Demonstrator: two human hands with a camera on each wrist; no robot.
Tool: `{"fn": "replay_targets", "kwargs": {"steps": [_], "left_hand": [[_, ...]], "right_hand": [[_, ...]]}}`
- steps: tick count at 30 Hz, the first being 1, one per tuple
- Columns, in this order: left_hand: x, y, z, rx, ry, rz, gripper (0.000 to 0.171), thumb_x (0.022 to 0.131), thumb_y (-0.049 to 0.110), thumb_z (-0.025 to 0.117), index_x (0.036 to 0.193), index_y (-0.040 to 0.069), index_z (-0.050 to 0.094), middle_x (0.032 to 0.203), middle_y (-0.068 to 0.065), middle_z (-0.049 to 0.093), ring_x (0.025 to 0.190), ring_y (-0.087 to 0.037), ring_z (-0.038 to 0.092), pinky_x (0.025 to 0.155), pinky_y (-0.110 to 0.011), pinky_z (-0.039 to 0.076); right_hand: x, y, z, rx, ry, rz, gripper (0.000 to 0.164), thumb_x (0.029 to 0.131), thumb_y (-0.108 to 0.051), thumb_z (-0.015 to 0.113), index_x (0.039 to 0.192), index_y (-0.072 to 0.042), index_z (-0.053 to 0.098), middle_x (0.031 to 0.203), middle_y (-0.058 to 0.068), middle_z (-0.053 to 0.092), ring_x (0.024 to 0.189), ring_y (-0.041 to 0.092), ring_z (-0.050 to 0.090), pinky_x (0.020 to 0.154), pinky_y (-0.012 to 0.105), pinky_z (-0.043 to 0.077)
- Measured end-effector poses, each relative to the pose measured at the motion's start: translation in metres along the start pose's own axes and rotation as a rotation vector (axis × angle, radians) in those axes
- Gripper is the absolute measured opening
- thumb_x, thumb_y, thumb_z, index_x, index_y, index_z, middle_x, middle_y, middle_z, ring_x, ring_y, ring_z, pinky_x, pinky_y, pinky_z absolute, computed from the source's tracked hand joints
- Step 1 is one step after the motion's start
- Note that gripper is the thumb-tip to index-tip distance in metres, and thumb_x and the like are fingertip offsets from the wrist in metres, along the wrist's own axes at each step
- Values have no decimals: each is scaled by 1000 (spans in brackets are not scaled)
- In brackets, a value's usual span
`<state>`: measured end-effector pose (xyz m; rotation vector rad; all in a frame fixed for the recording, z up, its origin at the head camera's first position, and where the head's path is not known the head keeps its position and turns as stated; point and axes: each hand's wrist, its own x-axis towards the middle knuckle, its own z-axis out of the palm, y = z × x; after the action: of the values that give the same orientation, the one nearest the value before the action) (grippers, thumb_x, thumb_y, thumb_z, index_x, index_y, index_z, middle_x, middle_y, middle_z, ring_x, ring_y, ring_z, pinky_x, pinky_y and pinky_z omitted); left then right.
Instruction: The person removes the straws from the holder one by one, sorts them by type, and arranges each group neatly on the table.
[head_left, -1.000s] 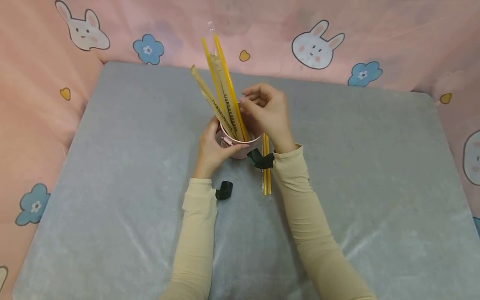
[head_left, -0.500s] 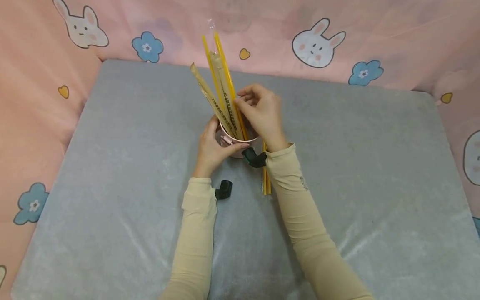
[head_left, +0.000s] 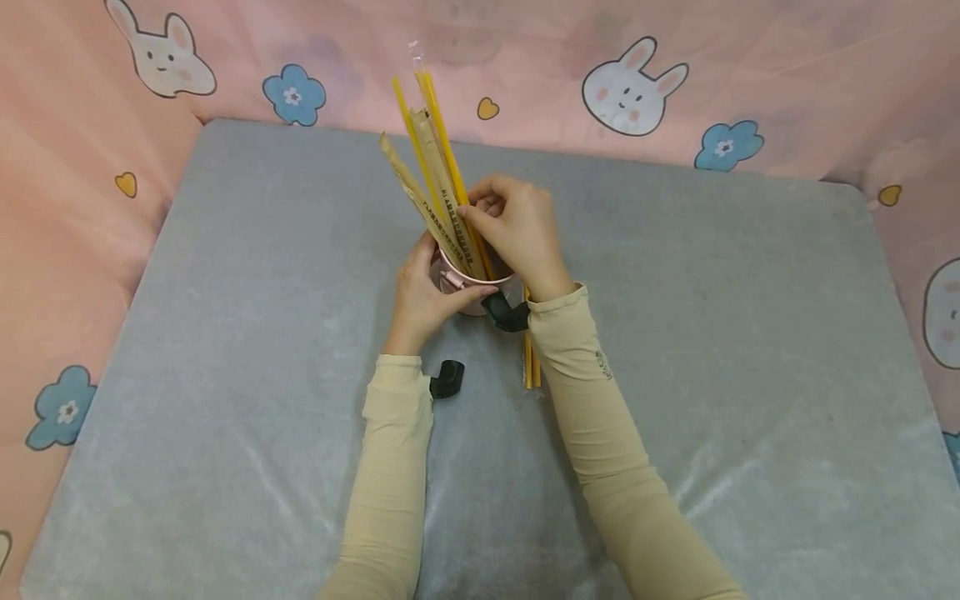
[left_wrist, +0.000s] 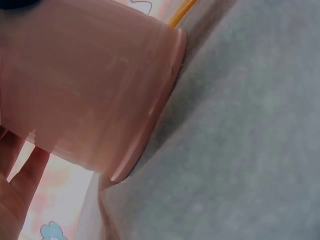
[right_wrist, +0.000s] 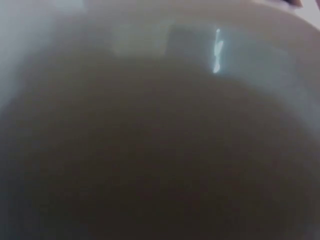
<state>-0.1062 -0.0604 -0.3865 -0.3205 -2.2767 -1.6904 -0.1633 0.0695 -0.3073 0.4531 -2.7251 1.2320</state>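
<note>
In the head view my left hand [head_left: 423, 296] grips a pink cup [head_left: 480, 302] from its left side, thumb along the front near the rim. The left wrist view shows the cup's pink wall [left_wrist: 85, 85] with its base on the grey cloth. Standing in the cup, tilted left, are yellow straws [head_left: 450, 158] in clear wrap and paper-wrapped straws [head_left: 411, 182] with dark print. My right hand [head_left: 521, 225] pinches a yellow straw above the rim, thumb and forefinger together. A glossy pale surface [right_wrist: 240, 55], dark and blurred, fills the right wrist view.
More yellow straws [head_left: 532, 367] in clear wrap lie on the grey cloth-covered table [head_left: 750, 350], partly under my right wrist. A pink curtain [head_left: 525, 50] with rabbits and flowers stands behind. Black camera mounts [head_left: 447, 379] stick out from both wrists.
My right hand has moved left and slightly down to the straws and taken hold of a yellow one. The straws' tops have shifted a little left. My left hand stays on the cup.
</note>
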Motion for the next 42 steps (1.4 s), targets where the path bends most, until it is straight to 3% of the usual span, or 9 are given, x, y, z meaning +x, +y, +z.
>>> {"fn": "replay_targets", "kwargs": {"steps": [4, 12, 22, 25, 30, 33, 42], "left_hand": [[-1, 0, 0, 4, 1, -3, 86, 63, 14, 89, 136, 2, 44, 123, -14, 56, 112, -21, 54, 97, -32, 42], [-1, 1, 0, 11, -3, -20, 85, 64, 14, 88, 135, 0, 44, 126, -15, 54, 114, -22, 53, 98, -30, 41], [-1, 0, -1, 12, -5, -35, 86, 64, 13, 88, 136, 1, 43, 127, -15, 53, 116, -22, 52, 99, -29, 40], [-2, -1, 0, 10, -4, -31, 85, 63, 12, 88, 135, 0, 44, 126, -16, 54, 115, -23, 52, 99, -30, 39], [-2, -2, 3, 7, -11, -26, 83, 62, 13, 89, 133, 1, 47, 125, -14, 55, 114, -22, 52, 100, -29, 39], [-2, -1, 4, -4, -15, -34, 84, 62, 14, 89, 134, 3, 47, 126, -12, 55, 115, -21, 52, 101, -30, 38], [2, 0, 3, -50, 5, -21, 80, 63, 8, 88, 132, -1, 47, 124, -14, 55, 114, -22, 52, 101, -30, 38]], "right_hand": [[-1, 1, 1, -9, -4, -17, 15, 84, -14, 71, 87, 0, 70, 77, 10, 67, 67, 19, 60, 60, 26, 47], [-3, 0, 1, -59, -25, -55, 16, 84, -14, 72, 89, 1, 71, 79, 11, 68, 70, 20, 62, 64, 30, 51], [-4, 3, 4, -62, 9, -102, 14, 83, -11, 64, 85, 0, 71, 75, 10, 67, 67, 20, 61, 63, 30, 48], [-6, 10, 6, 33, 27, -128, 11, 82, -9, 64, 83, 1, 70, 74, 10, 66, 65, 18, 59, 61, 27, 48], [-17, 24, 4, 352, 63, -199, 5, 81, 2, 65, 80, 7, 65, 71, 11, 61, 60, 14, 53, 54, 20, 45], [-22, 28, -1, 471, 64, -229, 4, 81, 6, 65, 81, 9, 63, 71, 8, 59, 59, 11, 52, 51, 19, 44], [-21, 26, -12, 538, 25, -214, 5, 82, 5, 66, 81, 7, 62, 73, -1, 60, 60, 12, 53, 55, 22, 45]]}}
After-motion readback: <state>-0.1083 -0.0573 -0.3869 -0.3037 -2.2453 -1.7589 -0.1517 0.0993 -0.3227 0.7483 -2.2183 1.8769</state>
